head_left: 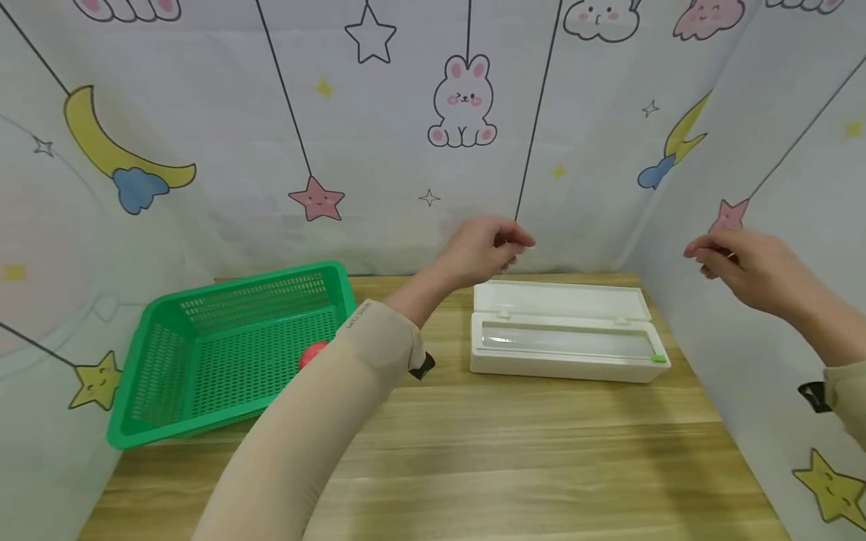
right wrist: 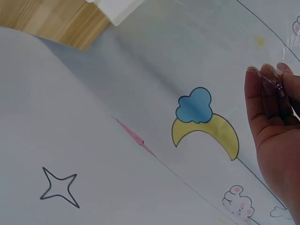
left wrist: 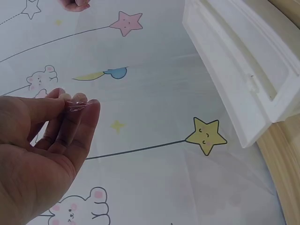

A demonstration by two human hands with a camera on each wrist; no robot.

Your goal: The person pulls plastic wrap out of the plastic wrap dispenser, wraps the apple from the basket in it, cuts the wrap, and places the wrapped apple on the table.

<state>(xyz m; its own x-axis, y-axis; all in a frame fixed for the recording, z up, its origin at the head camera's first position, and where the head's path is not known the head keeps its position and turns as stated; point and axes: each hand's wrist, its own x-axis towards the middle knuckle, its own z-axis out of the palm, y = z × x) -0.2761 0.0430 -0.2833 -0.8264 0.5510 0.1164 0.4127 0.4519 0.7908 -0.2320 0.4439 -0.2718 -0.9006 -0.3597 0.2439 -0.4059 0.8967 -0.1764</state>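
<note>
Clear cling film (left wrist: 78, 106) is pinched between the thumb and fingertips of my left hand (head_left: 482, 252), raised over the back of the table. My right hand (head_left: 751, 267), up at the right near the side wall, pinches crinkled film (right wrist: 280, 85) the same way. The film is so transparent that its span between the hands hardly shows in the head view. Below and between the hands sits a white cling film dispenser (head_left: 561, 368), its lid (head_left: 561, 299) flipped back. A small green slider (head_left: 658, 358) is at its right end.
At the left stands a green plastic basket (head_left: 230, 368) with a round red thing (head_left: 313, 352) in it, partly hidden by my left sleeve. The wooden table (head_left: 514, 451) is bounded by printed fabric walls (head_left: 406, 150) at the back and sides.
</note>
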